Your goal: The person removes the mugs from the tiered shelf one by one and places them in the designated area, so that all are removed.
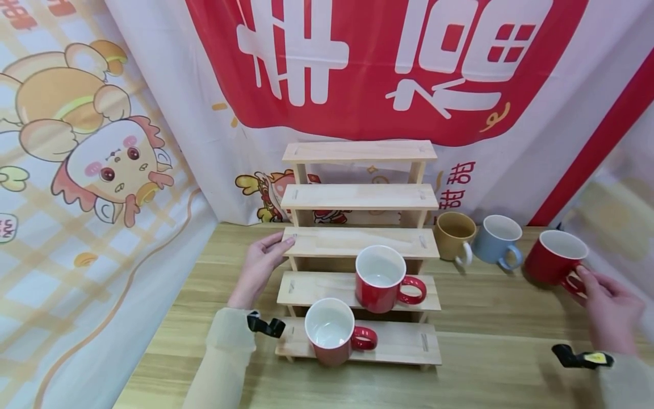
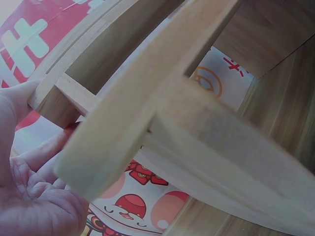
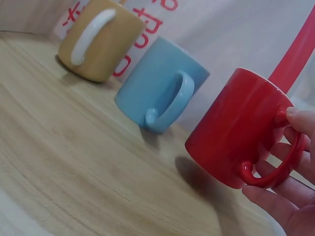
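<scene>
At its left end, a board of the tiered wooden stand (image 1: 357, 242) is pinched by my left hand (image 1: 258, 264). The left wrist view shows the thumb on one side of that board end (image 2: 51, 105) and fingers on the other. My right hand (image 1: 610, 301) holds a red mug (image 1: 554, 258) by its handle, off to the right. In the right wrist view the mug (image 3: 238, 128) is upright to the table, with a shadow beneath its base. Two more red mugs stand on the stand, one on the lowest step (image 1: 331, 335) and one a step higher (image 1: 380, 278).
Right of the stand, a tan mug (image 1: 452, 236) with a white handle and a light blue mug (image 1: 495, 238) are on the wooden table (image 1: 490, 363). A printed cloth (image 1: 368, 122) hangs close behind, and another patterned cloth (image 1: 102, 284) borders the left.
</scene>
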Motion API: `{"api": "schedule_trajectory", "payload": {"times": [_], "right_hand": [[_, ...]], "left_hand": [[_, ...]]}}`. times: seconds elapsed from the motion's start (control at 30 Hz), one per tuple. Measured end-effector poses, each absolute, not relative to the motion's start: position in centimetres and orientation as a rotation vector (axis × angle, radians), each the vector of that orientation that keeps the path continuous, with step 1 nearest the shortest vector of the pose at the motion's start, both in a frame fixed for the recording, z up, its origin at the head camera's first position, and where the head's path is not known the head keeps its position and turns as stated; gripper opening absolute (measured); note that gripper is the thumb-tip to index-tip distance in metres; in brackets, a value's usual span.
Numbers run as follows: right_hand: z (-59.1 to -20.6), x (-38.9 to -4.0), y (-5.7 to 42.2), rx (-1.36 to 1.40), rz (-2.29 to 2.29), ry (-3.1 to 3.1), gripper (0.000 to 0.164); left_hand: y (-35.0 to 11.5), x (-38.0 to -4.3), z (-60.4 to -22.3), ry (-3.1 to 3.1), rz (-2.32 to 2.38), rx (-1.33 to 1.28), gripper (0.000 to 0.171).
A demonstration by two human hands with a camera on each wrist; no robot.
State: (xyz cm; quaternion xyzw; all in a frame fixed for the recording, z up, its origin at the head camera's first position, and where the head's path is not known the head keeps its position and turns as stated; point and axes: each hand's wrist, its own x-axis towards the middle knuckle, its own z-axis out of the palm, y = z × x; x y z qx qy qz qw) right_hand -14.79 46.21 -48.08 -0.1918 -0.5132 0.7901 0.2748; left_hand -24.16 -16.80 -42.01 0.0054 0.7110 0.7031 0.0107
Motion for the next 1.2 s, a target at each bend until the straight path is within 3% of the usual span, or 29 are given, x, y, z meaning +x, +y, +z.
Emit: {"api": "schedule_trajectory", "payload": {"times": [0.13, 0.5, 0.87, 1.2], "right_hand": [[-48.3, -15.9, 46.7, -0.586, 2.126, -1.418, 0.002], [-48.4, -19.2, 47.1, -0.747, 2.102, -1.458, 0.008], [-47.5, -20.5, 47.0, -0.722, 2.229, -1.354, 0.008], [-49.7, -21.0, 50.1, -0.806, 2.086, -1.661, 0.009]], "left_hand": [[-16.8, -24.2, -42.1, 2.223, 2.194, 0.021, 0.065], [-16.8, -24.2, -42.1, 2.218, 2.178, 0.02, 0.065], [-16.9, -24.2, -42.0, 2.214, 2.181, 0.006, 0.065], [-16.8, -24.1, -42.0, 2.2, 2.201, 0.01, 0.064]]}}
